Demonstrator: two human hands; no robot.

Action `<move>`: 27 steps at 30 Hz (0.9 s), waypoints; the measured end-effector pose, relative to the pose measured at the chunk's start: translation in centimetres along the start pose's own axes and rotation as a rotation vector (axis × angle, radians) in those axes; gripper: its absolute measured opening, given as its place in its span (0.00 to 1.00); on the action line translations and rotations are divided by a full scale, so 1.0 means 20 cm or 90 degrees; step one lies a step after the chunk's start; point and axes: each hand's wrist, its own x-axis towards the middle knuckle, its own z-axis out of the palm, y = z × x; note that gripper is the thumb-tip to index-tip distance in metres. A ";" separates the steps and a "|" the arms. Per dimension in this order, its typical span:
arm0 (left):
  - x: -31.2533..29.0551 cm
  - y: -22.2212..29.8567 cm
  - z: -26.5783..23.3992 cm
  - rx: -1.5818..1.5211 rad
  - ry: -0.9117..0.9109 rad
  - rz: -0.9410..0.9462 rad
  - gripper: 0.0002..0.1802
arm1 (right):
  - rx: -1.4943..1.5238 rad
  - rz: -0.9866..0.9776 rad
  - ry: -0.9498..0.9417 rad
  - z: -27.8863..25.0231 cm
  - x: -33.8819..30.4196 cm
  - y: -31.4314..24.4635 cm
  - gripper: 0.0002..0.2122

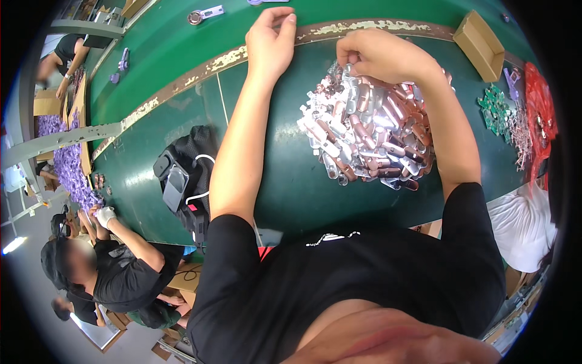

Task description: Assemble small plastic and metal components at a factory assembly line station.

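My right hand (388, 56) is over the far side of a heaped pile of small oblong pieces (370, 136), some clear and shiny, others brown. Its thumb and fingers pinch together around a small clear oblong piece (348, 69) at the pile's upper left edge. Farther left, my left hand (271, 42) reaches across the worn brown strip to the green belt. The thumb and forefinger there curve loosely apart, with nothing visible between them. Just beyond it, a purple handheld part (265, 2) is cut off by the picture's top edge.
Other purple parts (206, 14) lie on the green belt (163, 45). A cardboard tray (479, 45), green boards (495, 111) and a red bag (538, 109) are at right. A black bag (188, 173) lies left of my left forearm. Co-workers (121, 267) sit left, near heaped purple parts.
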 end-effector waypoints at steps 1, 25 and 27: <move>0.00 0.00 0.01 -0.051 -0.021 0.040 0.13 | -0.006 0.013 -0.019 0.00 0.00 0.01 0.06; 0.02 0.04 -0.07 -0.199 -0.117 -0.139 0.08 | 0.022 -0.018 0.144 0.07 0.07 0.03 0.04; 0.02 0.07 -0.07 -0.212 -0.131 -0.143 0.09 | 0.010 -0.012 0.139 0.11 0.07 0.05 0.03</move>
